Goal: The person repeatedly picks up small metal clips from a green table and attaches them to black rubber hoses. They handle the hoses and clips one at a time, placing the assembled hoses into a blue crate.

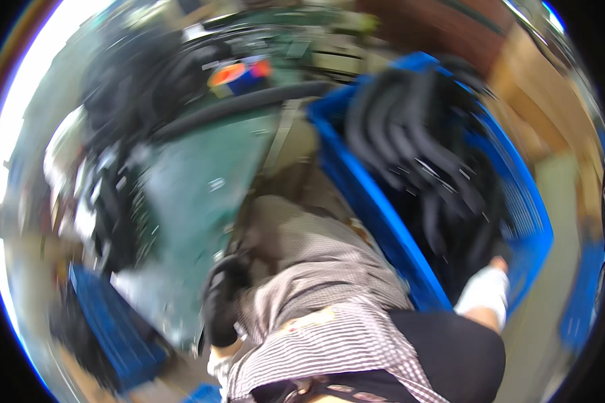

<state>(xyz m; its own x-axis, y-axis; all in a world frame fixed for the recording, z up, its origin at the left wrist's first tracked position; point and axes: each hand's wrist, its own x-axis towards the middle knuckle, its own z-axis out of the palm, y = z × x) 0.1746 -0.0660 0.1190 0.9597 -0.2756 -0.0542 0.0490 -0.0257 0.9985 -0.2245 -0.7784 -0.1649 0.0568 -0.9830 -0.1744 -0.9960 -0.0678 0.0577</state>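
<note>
My left hand (pixel 223 295), in what looks like a black glove, is at the near edge of a green-topped table (pixel 202 181). Blur hides its fingers, so whether it holds anything cannot be told. With a white covering on it, my right hand (pixel 485 290) reaches into the near right corner of a large blue plastic crate (pixel 390 228). One bare fingertip shows there, while its other fingers are lost against the dark contents. Several long, curved black pieces (pixel 396 127), possibly foam or rubber, lie side by side in the crate.
One long black curved piece (pixel 242 104) lies across the table. Behind it are dark heaped items (pixel 141 87) and a small multicoloured object (pixel 238 77). Another blue crate (pixel 117 322) is at the lower left. Brown cardboard (pixel 531 101) stands beyond the large crate.
</note>
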